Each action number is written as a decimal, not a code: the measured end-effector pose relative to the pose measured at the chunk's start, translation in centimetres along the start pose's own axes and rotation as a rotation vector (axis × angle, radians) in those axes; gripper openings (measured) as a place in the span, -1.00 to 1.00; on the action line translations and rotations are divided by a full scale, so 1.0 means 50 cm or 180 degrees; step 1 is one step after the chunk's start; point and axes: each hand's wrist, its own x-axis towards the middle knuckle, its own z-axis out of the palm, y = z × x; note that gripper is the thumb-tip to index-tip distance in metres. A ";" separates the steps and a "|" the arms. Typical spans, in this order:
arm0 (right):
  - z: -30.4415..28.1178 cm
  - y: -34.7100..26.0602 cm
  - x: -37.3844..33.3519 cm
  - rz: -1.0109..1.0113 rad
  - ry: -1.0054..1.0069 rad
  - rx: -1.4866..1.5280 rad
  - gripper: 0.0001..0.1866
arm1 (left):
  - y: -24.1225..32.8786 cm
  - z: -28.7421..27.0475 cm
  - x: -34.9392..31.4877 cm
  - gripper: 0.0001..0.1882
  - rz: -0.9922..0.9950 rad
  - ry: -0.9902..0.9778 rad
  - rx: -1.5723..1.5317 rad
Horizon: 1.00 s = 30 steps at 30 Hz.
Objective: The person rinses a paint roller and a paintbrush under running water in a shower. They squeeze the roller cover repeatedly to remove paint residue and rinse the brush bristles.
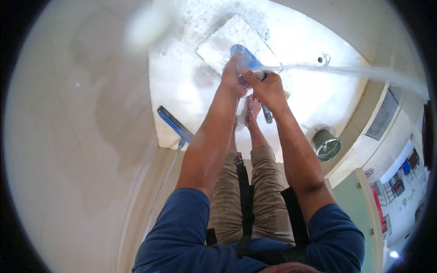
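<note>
We find a blue object (246, 56) at the front of both hands, over a square panel (218, 45) on the wet white floor (314, 107); its exact kind is unclear to us. The left hand (235, 76) grips its near end. The right hand (268, 88) is beside it with fingers curled, and we cannot tell whether it grips anything. We record a stream of water (346, 69) running between the hands and the right edge of view. A dark handle (267, 113) extends below the right hand, next to a bare foot (252, 110). Farther out, we note a green bucket (327, 146) upright at right and, at left, a long-handled blue squeegee (173, 123) near the wall (100, 118).
</note>
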 end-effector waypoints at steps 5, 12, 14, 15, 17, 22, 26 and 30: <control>0.021 0.011 -0.008 -0.0155 0.0287 -0.0073 -0.35 | 0.007 -0.021 0.002 -0.66 0.0153 -0.0034 0.0135; 0.044 0.029 -0.023 -0.0499 0.0494 0.0137 -0.29 | 0.030 0.030 -0.034 -0.64 -0.0047 -0.0001 0.0242; 0.035 0.027 -0.014 -0.0408 0.0269 0.0422 -0.28 | 0.031 0.011 -0.022 -0.67 -0.0129 0.0060 -0.0175; 0.028 0.023 -0.012 -0.0250 0.0152 0.0379 -0.28 | 0.029 0.005 -0.019 -0.67 -0.0123 0.0119 -0.0261; 0.012 0.005 -0.014 0.0062 -0.0101 0.0289 -0.28 | 0.023 -0.011 -0.014 -0.66 -0.0018 0.0122 -0.0085; 0.013 0.019 -0.022 -0.0197 0.0251 -0.0107 -0.32 | 0.002 0.049 -0.101 -0.60 0.0760 0.0082 0.0834; 0.018 0.025 -0.012 -0.0352 -0.0011 -0.0297 -0.29 | 0.011 0.002 -0.047 -0.37 0.0237 0.0062 0.0298; 0.024 0.061 0.006 -0.0296 0.0103 -0.0106 -0.27 | 0.002 -0.031 -0.019 -0.51 0.0081 -0.0085 -0.0138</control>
